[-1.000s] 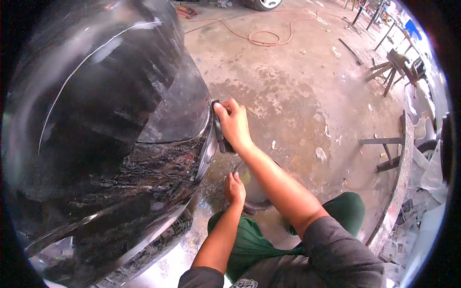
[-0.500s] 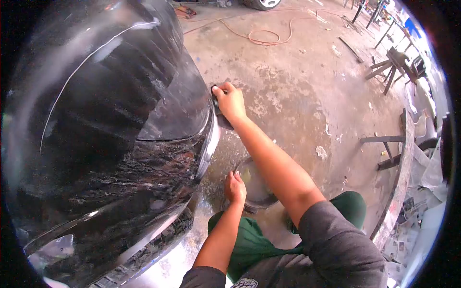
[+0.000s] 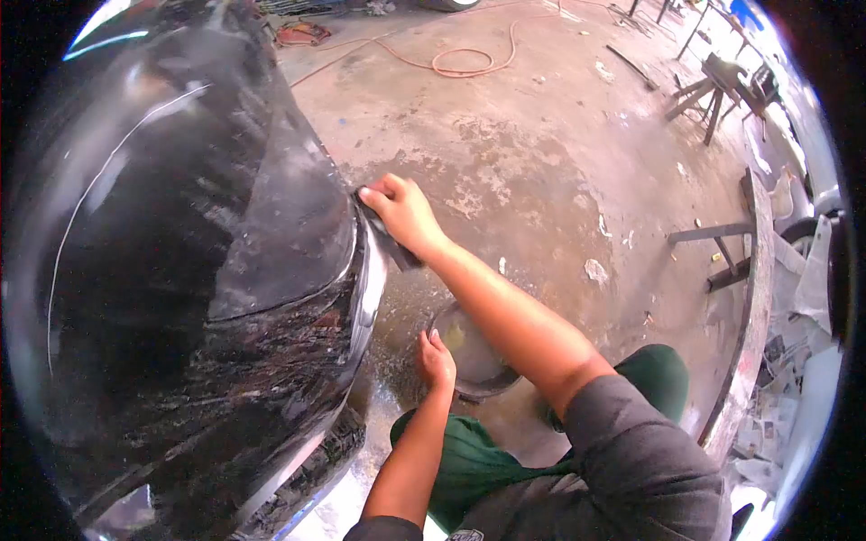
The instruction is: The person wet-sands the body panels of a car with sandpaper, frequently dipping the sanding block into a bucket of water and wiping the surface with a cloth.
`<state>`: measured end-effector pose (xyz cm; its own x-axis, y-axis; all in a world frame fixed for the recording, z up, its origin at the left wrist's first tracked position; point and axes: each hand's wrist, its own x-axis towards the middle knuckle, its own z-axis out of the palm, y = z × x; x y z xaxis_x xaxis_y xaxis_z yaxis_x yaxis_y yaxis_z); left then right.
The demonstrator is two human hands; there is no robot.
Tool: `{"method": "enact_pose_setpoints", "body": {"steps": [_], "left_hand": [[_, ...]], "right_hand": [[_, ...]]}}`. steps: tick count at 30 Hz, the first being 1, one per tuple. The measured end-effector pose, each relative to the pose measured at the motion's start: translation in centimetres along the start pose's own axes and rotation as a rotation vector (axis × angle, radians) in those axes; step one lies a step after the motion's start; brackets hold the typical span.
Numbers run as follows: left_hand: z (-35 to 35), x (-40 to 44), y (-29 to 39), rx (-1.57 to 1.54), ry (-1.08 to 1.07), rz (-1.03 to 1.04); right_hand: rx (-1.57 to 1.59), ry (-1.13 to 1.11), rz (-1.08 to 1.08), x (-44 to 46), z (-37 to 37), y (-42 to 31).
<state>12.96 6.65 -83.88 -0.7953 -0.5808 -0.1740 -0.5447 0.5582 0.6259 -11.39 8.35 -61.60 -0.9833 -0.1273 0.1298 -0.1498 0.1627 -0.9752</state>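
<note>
My right hand is closed around a dark flat piece that looks like black sandpaper, held at the edge of a black vehicle body panel. One end of the piece sticks out below the hand. My left hand hangs beside a round basin, thumb up and apart, with nothing visible in it; part of its fingers is hidden. The basin holds murky liquid with something yellowish in it. Smears and scuffs mark the panel, and a thin white line curves across it.
A tyre lies under the panel's lower edge. Across the concrete floor runs an orange hose. To my right are a long worn beam and a wooden stand. Papers lie behind the beam.
The view has shifted, so the panel sits further left and the floor items higher. My right hand has moved a little down along the panel's edge. My left hand stays by the basin.
</note>
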Motion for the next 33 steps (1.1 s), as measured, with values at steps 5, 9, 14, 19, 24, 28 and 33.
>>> {"method": "enact_pose_setpoints", "body": {"steps": [5,9,14,19,24,28,33], "left_hand": [[-1.0,0.7,1.7,0.058,-0.024,0.049],[-1.4,0.2,2.5,0.083,-0.018,0.037],[-1.7,0.6,2.1,0.117,-0.023,0.081],[-2.2,0.6,2.8,0.088,-0.063,0.069],[-2.7,0.3,4.0,0.118,-0.053,0.012],[-2.3,0.5,2.9,0.098,-0.060,0.063],[-1.4,0.6,1.9,0.097,-0.015,0.074]], "right_hand": [[0.083,-0.045,0.225,4.2,0.9,-1.0],[-0.102,0.049,0.101,-0.3,0.0,-2.7],[0.037,-0.084,0.292,5.8,1.7,-0.6],[-0.116,0.014,0.123,0.9,0.3,-3.1],[-0.099,-0.034,0.195,4.5,0.8,-2.2],[-0.118,0.047,0.075,-0.2,0.1,-2.9],[-0.050,0.078,0.134,3.8,1.5,-0.1]]}}
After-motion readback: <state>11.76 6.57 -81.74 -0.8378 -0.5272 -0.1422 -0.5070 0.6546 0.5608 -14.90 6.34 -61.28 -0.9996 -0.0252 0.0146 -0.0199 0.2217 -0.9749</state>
